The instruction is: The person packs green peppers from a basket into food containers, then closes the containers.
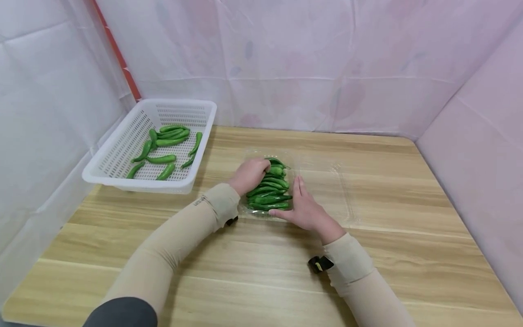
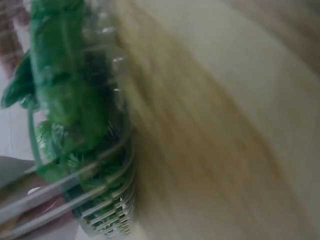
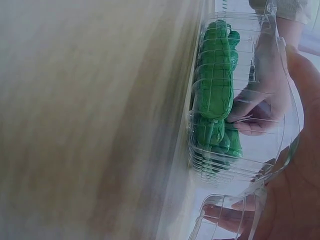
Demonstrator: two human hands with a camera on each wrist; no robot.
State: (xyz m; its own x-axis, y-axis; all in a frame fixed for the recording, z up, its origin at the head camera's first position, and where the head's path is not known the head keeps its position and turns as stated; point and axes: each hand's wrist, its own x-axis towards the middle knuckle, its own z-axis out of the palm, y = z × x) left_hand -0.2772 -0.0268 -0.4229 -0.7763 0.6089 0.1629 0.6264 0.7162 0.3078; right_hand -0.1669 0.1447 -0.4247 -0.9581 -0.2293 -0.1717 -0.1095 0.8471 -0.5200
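A clear plastic clamshell box (image 1: 261, 214) lies on the table with its see-through lid (image 1: 324, 188) folded out to the right. Inside it, several green peppers (image 1: 267, 199) lie side by side. My left hand (image 1: 250, 176) reaches in from the left with curled fingers and holds a pepper near the far end of the row; the fingertips are partly hidden. On the box's near right corner rests my right hand (image 1: 307, 211), its fingers straight along the hinge side and its thumb at the near rim. The right wrist view shows the peppers (image 3: 217, 75) through the box wall.
A white perforated basket (image 1: 98, 172) stands at the back left, with several loose green peppers (image 1: 171, 136) in it. The wooden table (image 1: 261, 281) extends around the box. White and pinkish sheeting (image 1: 286, 59) hangs behind and at both sides.
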